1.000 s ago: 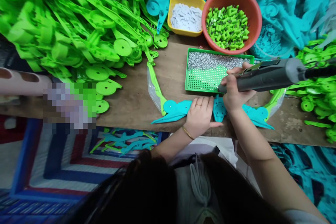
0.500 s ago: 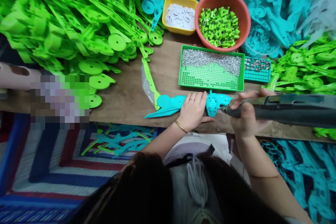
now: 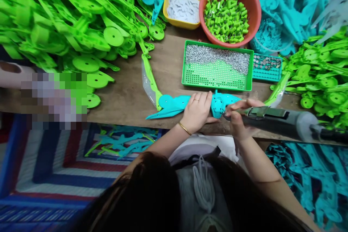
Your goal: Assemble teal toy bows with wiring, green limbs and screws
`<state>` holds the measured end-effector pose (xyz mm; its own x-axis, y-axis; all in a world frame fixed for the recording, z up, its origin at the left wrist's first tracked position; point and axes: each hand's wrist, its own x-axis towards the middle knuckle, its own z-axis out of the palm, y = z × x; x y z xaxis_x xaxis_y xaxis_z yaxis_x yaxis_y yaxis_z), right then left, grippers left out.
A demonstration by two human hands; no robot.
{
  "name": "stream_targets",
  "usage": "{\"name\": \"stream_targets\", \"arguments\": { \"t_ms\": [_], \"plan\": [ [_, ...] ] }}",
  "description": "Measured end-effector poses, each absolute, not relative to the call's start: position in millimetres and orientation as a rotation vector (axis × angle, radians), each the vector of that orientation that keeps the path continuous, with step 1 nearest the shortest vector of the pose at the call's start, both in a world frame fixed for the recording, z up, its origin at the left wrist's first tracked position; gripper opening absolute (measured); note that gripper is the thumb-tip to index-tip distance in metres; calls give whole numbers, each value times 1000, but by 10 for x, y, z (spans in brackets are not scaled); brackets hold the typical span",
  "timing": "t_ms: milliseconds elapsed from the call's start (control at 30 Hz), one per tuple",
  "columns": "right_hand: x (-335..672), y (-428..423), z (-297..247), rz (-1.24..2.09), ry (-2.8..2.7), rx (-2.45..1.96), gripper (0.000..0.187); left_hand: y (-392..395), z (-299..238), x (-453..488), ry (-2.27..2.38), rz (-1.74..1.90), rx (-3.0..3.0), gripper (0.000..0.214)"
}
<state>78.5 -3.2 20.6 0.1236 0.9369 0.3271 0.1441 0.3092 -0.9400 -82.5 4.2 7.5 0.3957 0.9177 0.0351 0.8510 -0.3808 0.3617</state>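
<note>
A turquoise plastic toy bow lies across the table near its front edge, with a bright green limb at each end. My left hand is closed over its middle, fingers on top and thumb along the near side. In my right hand is a dark electric screwdriver, held nearly level, its body running off to the right. The screwdriver's tip meets the right side of the bow's raised centre block. Whether a screw sits under the tip is hidden.
A green perforated tray of small screws stands just beyond the bow. Behind it are a red bowl of green pieces and a yellow tub of white pieces. Green parts heap up left. A co-worker's arm reaches in there.
The rear of the screwdriver has swung toward me, and its tip has shifted slightly left against the centre block. My left hand keeps its hold on the bow. The whole view has shifted slightly.
</note>
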Motion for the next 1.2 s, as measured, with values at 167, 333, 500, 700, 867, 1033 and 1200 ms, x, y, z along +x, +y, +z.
{"name": "stream_targets", "arguments": {
  "t_ms": [167,333,500,700,867,1033,1200],
  "plan": [
    [658,382,510,623,-1277,-930,38,-7,128,-959,1585,344,2344,101],
    [537,964,485,479,-1128,-1042,35,8,204,-1049,1607,334,2314,110],
    [454,1073,266,564,-1119,-1050,28,148,264,-824,1658,342,2282,83],
    [449,1045,218,596,-1160,-1006,25,201,312,-708,1762,231,2225,51],
    [449,1057,183,595,-1164,-1041,29,175,306,-724,1774,221,2211,44],
    [492,946,441,566,-1097,-968,38,135,309,-745,1780,183,2170,45],
    [580,610,672,652,-1160,-850,31,142,332,-751,1762,134,2094,43]
  ]
}}
